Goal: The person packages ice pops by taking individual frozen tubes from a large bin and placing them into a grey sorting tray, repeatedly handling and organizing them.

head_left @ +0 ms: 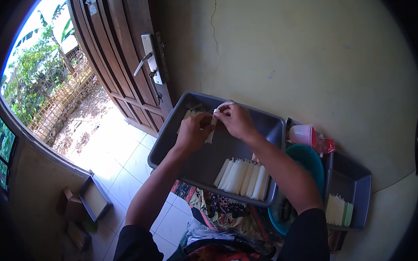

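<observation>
A slim plastic tube with pale, milky filling (209, 137) hangs upright between my hands, above the far left part of a large grey tub (203, 176). My left hand (193, 130) pinches it along its upper part. At its top, the fingers of my right hand (237, 121) grip the loose clear plastic end. A row of similar filled tubes (242, 178), white to cream with twisted or knotted tops, lies side by side in the tub's near right corner. More pale tubes (187, 117) lie at the far left, partly behind my left hand.
Right of the tub stand a teal basin (311, 155), a pink-white cup (302, 134) and a smaller grey tray (362, 191) holding white and green tubes (339, 211). A wooden door (124, 49) stands open at left. Another tray (106, 205) sits on the tiled floor.
</observation>
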Motion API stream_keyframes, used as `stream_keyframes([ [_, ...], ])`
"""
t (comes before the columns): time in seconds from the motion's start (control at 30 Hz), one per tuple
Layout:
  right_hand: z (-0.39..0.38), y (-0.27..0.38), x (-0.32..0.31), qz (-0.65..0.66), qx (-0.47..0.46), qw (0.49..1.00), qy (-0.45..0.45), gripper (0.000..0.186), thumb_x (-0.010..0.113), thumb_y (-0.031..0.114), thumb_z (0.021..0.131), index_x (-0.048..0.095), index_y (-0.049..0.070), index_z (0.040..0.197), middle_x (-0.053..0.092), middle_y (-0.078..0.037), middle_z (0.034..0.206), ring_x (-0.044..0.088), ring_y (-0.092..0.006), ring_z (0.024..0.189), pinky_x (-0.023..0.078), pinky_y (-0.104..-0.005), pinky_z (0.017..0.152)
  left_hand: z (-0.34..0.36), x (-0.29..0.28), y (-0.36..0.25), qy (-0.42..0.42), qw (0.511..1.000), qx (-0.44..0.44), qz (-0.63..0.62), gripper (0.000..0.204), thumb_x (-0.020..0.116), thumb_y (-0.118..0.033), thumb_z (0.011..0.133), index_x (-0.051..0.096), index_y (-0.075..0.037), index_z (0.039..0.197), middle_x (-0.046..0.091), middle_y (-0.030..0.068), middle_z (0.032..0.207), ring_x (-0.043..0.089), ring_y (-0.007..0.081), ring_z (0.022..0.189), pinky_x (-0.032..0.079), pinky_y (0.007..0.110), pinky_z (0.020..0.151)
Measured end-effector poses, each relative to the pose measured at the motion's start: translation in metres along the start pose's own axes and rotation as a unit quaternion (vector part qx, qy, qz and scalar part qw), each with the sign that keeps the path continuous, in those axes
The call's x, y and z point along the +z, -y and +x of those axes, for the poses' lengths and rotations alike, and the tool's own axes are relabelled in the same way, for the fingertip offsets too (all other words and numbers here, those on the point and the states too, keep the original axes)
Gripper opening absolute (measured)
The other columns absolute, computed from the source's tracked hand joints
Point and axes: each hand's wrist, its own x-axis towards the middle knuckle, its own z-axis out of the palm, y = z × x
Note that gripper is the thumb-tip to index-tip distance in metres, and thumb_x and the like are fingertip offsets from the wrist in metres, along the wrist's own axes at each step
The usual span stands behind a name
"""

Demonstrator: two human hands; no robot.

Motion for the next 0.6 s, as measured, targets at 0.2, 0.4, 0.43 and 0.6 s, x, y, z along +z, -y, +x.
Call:
stream_keyframes([
  [0.2,-0.087,0.053,-0.084,0.111,-0.022,0.991,-0.069,0.033,0.079,0.018,0.104,0.066,-0.006,0.121,0.082,-0.018,0.108,0.083,-0.0268,0.098,0.068,-0.0362,0.081,-0.027,0.024,-0.085,0.02,0.993,-0.013,-0.118,0.034,0.08,-0.004,0.099,0.075,0.0,0.132,0.084,0.016,0.117,0.081,0.0232,0.109,0.063,0.036,0.098],
  [0.4,-0.176,0.042,-0.12,0.101,-0.007,0.98,-0.173,0.028,0.078,0.015,0.105,0.065,-0.005,0.119,0.082,-0.019,0.106,0.084,-0.0254,0.086,0.068,-0.0331,0.072,-0.062,0.067,-0.14,0.085,0.979,0.048,-0.179,0.039,0.083,-0.006,0.098,0.075,0.001,0.136,0.082,0.0164,0.117,0.082,0.023,0.107,0.066,0.036,0.093],
  [0.43,-0.19,0.039,-0.128,0.041,-0.008,0.979,-0.198,0.029,0.08,0.015,0.104,0.066,-0.004,0.12,0.082,-0.018,0.105,0.084,-0.025,0.087,0.067,-0.0331,0.072,-0.068,0.084,-0.141,0.085,0.972,0.046,-0.216,0.039,0.085,-0.006,0.096,0.076,0.001,0.134,0.082,0.0173,0.114,0.082,0.0249,0.105,0.067,0.036,0.09],
  [0.6,-0.246,0.018,-0.152,-0.02,0.01,0.963,-0.268,0.029,0.081,0.017,0.103,0.067,-0.001,0.12,0.083,-0.018,0.103,0.084,-0.0253,0.09,0.065,-0.0342,0.074,-0.084,0.121,-0.17,0.13,0.969,0.094,-0.187,0.038,0.085,-0.006,0.096,0.077,0.001,0.132,0.081,0.0178,0.11,0.083,0.0265,0.101,0.066,0.036,0.089],
])
